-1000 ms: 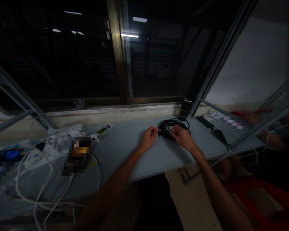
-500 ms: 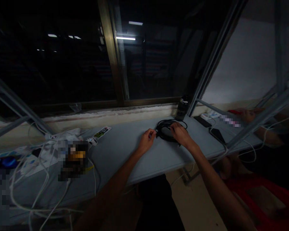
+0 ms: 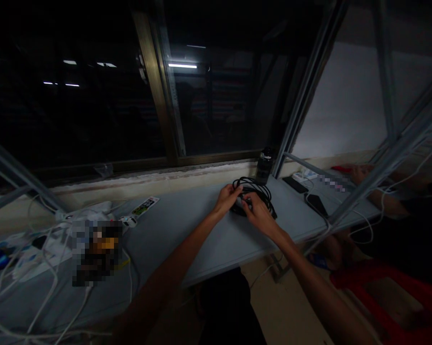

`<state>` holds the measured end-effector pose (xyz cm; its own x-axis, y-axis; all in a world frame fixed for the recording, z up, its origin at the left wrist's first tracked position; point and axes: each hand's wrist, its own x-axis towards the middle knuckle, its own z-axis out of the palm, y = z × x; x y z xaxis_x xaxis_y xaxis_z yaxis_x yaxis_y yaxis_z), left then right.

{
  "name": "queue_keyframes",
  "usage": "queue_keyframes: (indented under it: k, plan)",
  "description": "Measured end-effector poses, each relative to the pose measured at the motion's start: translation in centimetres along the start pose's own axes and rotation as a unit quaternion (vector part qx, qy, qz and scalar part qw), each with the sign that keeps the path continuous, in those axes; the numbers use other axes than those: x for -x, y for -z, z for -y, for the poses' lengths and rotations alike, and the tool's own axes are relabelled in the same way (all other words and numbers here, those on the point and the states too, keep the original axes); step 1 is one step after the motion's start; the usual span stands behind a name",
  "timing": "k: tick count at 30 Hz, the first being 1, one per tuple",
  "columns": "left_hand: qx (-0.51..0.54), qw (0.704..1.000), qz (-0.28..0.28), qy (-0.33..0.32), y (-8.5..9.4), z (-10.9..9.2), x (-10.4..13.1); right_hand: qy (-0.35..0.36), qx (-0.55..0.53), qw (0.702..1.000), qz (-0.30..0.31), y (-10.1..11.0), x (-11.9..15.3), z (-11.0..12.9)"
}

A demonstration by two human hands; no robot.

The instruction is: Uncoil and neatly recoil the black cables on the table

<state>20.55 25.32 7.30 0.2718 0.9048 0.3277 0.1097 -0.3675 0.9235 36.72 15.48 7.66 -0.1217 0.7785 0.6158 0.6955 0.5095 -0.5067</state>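
Note:
A coiled black cable (image 3: 261,191) lies in loops on the grey tabletop (image 3: 198,230), close to its back edge. My left hand (image 3: 227,199) is closed on the cable at the left side of the coil, fingers pinched together. Just to its right, my right hand (image 3: 257,211) also pinches a piece of the cable, near the coil's front. The two sets of fingertips are almost touching. What exactly lies between them is dark and too small to make out. Behind the coil stands a black bottle (image 3: 264,165).
Left on the table are a small printed packet (image 3: 146,206), a white device (image 3: 129,221) and tangled white cables (image 3: 54,282). A black phone-like slab (image 3: 317,205) lies to the right, past a metal post (image 3: 359,191). Another person's hand (image 3: 361,173) rests there. A red stool (image 3: 392,287) stands below.
My right hand has moved left and my left hand slightly up, so they now meet at the coil's left part. The loops have shifted and bunched up. The view has also turned a little.

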Motion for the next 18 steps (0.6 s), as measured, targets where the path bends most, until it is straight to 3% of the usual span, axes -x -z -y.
queue_keyframes:
  k: [6,10,14,18]
  plan:
    - [-0.085,0.996,-0.017,-0.004,1.3,-0.6,-1.3,-0.003,-0.002,0.999,0.042,0.4,-0.3,-1.3]
    - [-0.109,0.992,-0.037,-0.042,1.9,-2.6,-1.4,0.026,0.066,0.997,0.037,1.9,-1.8,-1.5]
    - [-0.088,0.991,0.019,-0.099,0.9,-7.1,-3.5,0.099,0.213,0.972,-0.028,6.1,-7.1,-0.1]
    - [-0.045,0.974,0.121,-0.185,-0.3,-14.0,-7.0,0.113,0.254,0.96,0.017,12.7,-13.8,2.4]
